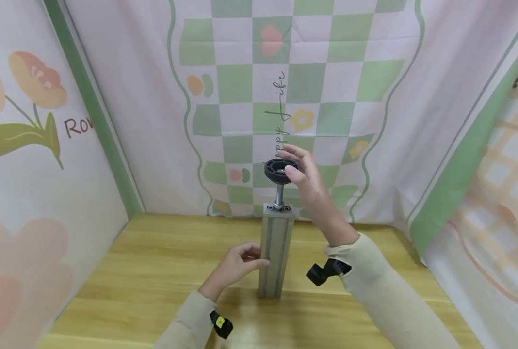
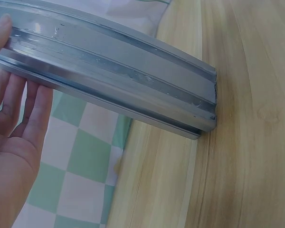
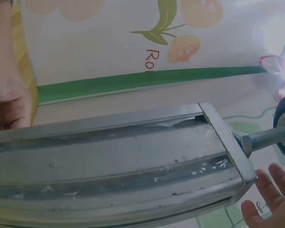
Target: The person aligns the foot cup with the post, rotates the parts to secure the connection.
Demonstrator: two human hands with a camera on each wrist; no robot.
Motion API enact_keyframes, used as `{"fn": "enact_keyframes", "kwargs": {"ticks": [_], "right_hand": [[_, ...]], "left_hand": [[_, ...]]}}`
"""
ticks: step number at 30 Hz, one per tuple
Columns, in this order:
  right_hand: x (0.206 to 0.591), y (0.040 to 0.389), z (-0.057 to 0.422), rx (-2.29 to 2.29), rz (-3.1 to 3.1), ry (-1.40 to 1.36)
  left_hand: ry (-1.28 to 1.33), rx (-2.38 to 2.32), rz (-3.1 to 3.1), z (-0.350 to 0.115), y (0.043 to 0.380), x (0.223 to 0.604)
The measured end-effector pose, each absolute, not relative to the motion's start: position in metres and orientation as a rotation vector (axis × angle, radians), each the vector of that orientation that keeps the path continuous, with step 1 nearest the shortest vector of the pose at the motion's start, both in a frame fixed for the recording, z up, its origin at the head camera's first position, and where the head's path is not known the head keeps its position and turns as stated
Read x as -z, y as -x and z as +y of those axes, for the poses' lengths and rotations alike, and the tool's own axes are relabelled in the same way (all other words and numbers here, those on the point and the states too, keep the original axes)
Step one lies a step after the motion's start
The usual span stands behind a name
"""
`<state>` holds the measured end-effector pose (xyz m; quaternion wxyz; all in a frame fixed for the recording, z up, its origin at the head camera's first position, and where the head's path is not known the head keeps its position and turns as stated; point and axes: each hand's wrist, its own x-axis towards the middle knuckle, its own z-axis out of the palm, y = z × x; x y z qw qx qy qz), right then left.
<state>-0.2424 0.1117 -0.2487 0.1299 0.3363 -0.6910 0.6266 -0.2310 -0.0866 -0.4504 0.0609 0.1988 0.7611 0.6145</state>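
An upright grooved aluminium profile [image 1: 277, 252] stands on the wooden table. Its top carries an end plate [image 1: 278, 209] with screws and a nut. From there a threaded rod [image 3: 268, 137] leads to a round black levelling foot [image 1: 274, 175], held uppermost. My left hand [image 1: 237, 264] grips the profile's lower half from the left, thumb on the near face and fingers behind, as the left wrist view [image 2: 19, 114] also shows. Beside the black foot is my right hand [image 1: 309, 182], its fingers spread and loosely bent, the thumb overlapping the rim in the head view.
Yellowish wood tabletop [image 1: 154, 271] lies under the profile. A checked green and white cloth [image 1: 234, 82] hangs close behind it. Flower-printed cloth [image 1: 27, 194] stands on the left, and more cloth [image 1: 494, 228] on the right. Each wrist bears a black camera mount [image 1: 329, 271].
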Motion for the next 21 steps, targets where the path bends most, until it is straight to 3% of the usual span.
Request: {"fn": "enact_keyframes", "kwargs": {"ticks": [21], "right_hand": [[0.2529, 0.2474, 0.1194, -1.760, -2.075, -1.066]], "left_hand": [[-0.583, -1.857, 2.316, -0.0877, 0.2339, 0.4528]]}}
